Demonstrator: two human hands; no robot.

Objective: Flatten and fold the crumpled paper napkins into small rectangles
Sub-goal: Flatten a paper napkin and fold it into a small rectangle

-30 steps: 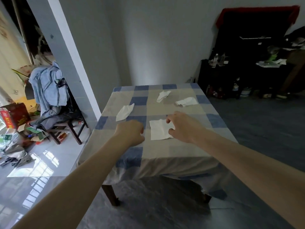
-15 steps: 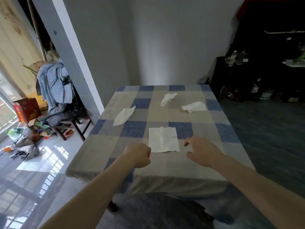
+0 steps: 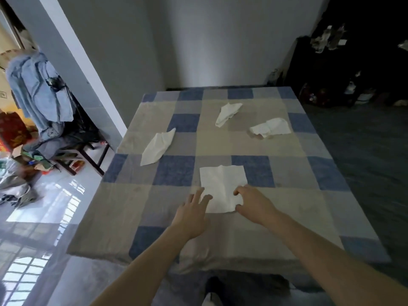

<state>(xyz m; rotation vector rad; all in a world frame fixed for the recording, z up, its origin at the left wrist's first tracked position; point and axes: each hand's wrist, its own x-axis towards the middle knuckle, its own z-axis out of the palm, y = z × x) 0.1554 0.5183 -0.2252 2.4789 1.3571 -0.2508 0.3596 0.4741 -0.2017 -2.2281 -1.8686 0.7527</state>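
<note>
A flattened white napkin (image 3: 222, 186) lies spread on the checked tablecloth (image 3: 293, 195) near the table's front middle. My left hand (image 3: 191, 214) rests with fingers apart at the napkin's near left edge, fingertips touching it. My right hand (image 3: 254, 203) is at the near right corner, thumb and fingers curled around that corner. Three crumpled napkins lie farther back: one at the left (image 3: 157, 146), one at the centre back (image 3: 227, 113), one at the right (image 3: 270, 130).
The table stands against a grey wall. A chair (image 3: 72, 151) piled with blue clothes (image 3: 39, 93) stands to the left beside a white pillar (image 3: 72, 56). Dark cluttered shelving (image 3: 353, 62) fills the right background. Clutter lies on the glossy floor at far left.
The view has moved closer over the table. Both hands have come inward onto the flat napkin's near edge; the left hand has opened from a fist.
</note>
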